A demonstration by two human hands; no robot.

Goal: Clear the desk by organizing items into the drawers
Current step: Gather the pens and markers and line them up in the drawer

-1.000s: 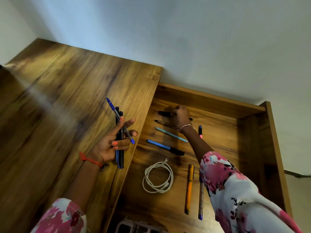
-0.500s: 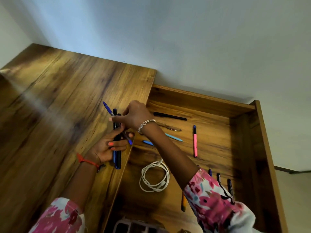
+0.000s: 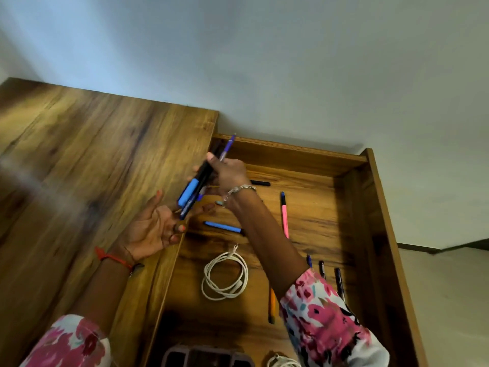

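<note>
Right hand [image 3: 229, 176]: centre of the frame, fingers curled round a bundle of blue and black pens [image 3: 197, 185]. The bundle is held clear of all surfaces, above the line where the wooden table [image 3: 92, 154] meets the open wooden drawer [image 3: 381, 207]. It is tilted, its top end toward the drawer's far wall and its lower end down-left. A silver chain bracelet [image 3: 239, 188] sits on this wrist.

Left hand [image 3: 153, 230]: left of centre, palm up, fingers spread and holding nothing. The bundle's lower end lies just over its fingertips; contact cannot be confirmed. A red cord wristband [image 3: 113, 258] is on this wrist. Both arms wear floral pink-and-white sleeves.

Drawer contents, lying flat on the floor:
- black pen [image 3: 260, 183], near the far wall, partly hidden by the right hand;
- pink pen with dark cap [image 3: 284, 215], right of the forearm;
- blue pen with black cap [image 3: 223, 227], just right of the left hand;
- coiled white cable [image 3: 225, 276], centre, apart from the pens;
- orange pen [image 3: 272, 304], partly under the right sleeve;
- three dark pens [image 3: 321, 268], side by side at the right, lower ends hidden by the sleeve.

Bottom edge of the frame: a grey compartmented tray [image 3: 206, 356] and a second white cable [image 3: 280, 362], both cut off.
</note>
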